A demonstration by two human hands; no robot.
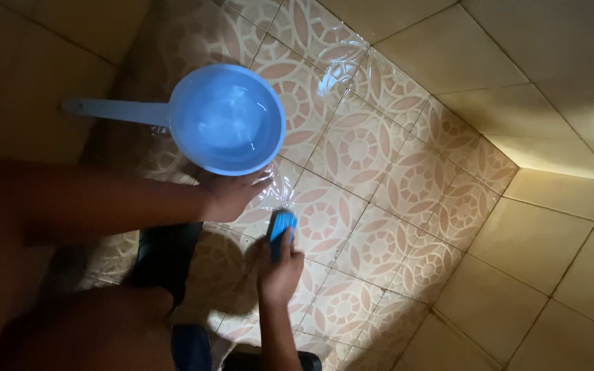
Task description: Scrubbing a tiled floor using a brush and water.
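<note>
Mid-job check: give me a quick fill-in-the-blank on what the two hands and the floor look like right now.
1. The left hand grips the rim of a blue ____ with a long handle.
2. The dipper holds clear ____.
3. The right hand presses a blue ____ against the floor.
4. The patterned floor tiles look ____ and glossy.

Missing words: dipper; water; brush; wet

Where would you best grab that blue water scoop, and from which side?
Probably by its long straight handle, coming in from the left of the picture, where it sticks out free of the bowl. The blue scoop holds water, so a grip on the handle should keep it level. Right now the left hand only touches the bowl's near rim, while the right hand holds a blue brush on the patterned floor tiles.
</note>
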